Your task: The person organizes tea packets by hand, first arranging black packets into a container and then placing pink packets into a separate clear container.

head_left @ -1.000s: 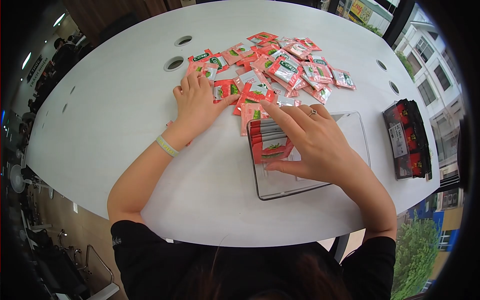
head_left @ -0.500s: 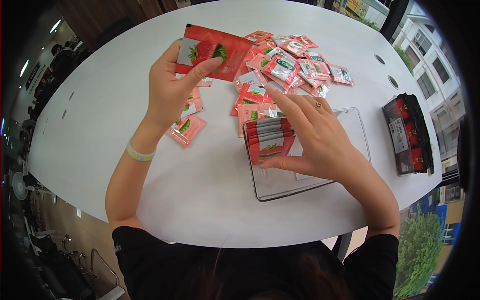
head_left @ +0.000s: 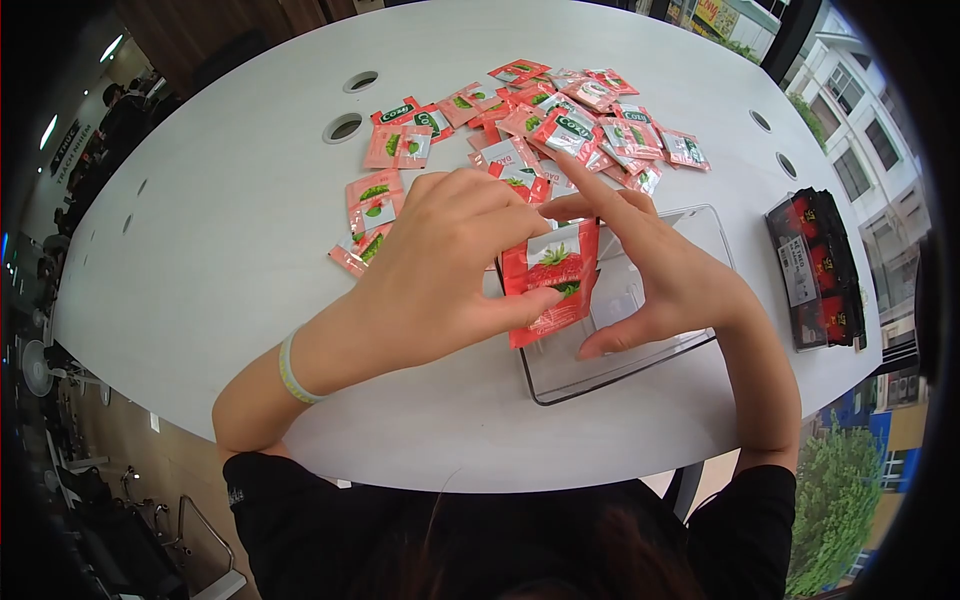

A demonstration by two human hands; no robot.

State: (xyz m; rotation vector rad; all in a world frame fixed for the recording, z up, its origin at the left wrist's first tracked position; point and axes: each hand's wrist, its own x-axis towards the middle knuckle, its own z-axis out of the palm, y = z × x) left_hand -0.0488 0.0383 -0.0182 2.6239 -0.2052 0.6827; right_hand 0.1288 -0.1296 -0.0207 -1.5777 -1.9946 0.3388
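My left hand (head_left: 435, 265) pinches a red strawberry tea sachet (head_left: 552, 265) between thumb and fingers, its printed face toward me. It is over the left end of a clear plastic box (head_left: 562, 375), where it hides the row of sachets standing there. My right hand (head_left: 665, 275) is over the same box, thumb and fingers spread around the sachet's right side. Its fingertips come close to the sachet's top edge. Behind the hands lies a loose pile of red and white sachets (head_left: 570, 130). More sachets (head_left: 374, 200) lie beyond my left wrist.
On the right of the white table (head_left: 200, 250) stands another clear box (head_left: 800, 275) filled with black and red packets. Round holes (head_left: 345, 128) are set into the tabletop. The table's curved front edge runs close to my body.
My left hand has carried the sachet down and right, from above the table's left part to the box. My right hand has stayed over the box, shifting slightly right with fingers apart.
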